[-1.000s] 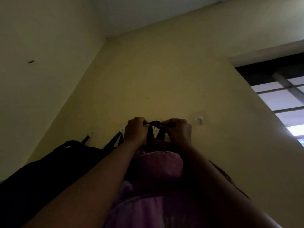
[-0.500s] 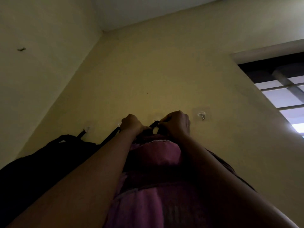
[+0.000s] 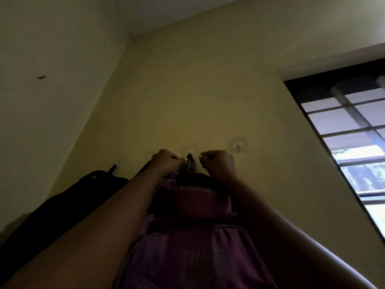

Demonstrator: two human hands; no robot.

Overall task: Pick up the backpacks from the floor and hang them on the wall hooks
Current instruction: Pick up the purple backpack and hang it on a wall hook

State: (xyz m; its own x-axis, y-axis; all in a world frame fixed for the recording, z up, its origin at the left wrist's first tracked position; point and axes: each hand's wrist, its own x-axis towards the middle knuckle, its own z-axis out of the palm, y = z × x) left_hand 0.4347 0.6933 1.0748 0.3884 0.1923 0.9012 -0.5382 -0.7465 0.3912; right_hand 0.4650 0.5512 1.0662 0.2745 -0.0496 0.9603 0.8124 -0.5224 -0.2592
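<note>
While hooked, backpack loop [image 3: 189, 164] in left grip [image 3: 166, 163]

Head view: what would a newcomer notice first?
The pink backpack fills the lower middle, its black top loop over the middle wall hook; the left hand pinches the loop, the right hand is curled just beside it. A black backpack hangs at left, a bare hook at right near the bright window.
</note>
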